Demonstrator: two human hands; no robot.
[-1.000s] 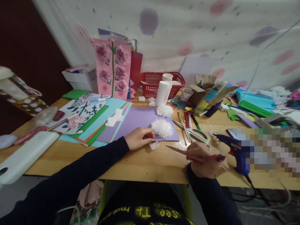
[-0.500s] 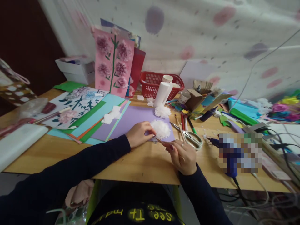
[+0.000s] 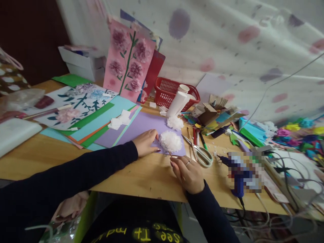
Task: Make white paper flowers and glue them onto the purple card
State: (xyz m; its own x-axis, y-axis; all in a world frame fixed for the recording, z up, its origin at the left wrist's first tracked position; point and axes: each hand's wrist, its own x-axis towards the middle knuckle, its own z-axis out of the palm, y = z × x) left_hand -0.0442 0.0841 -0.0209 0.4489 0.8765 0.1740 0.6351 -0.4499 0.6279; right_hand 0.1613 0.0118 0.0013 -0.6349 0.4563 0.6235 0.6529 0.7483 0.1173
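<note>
A fluffy white paper flower rests near the front edge of a purple sheet. My left hand lies just left of it, thumb and fingers parted, holding nothing that shows. Pinched in my right hand is a thin wooden stick, whose tip reaches the flower's lower edge. Whether the tip touches the flower I cannot tell. Behind stands a second, smaller white flower, in front of a white paper roll.
Scissors, a brush and pens lie right of the flower. Further right is a blue glue gun with cables, partly pixelated. Coloured sheets spread to the left. A red basket and a pink flower picture stand behind.
My left thumb and fingers have parted and drawn back a little from the flower's lower edge. My right hand still holds the stick there. The view has tilted and shifted.
</note>
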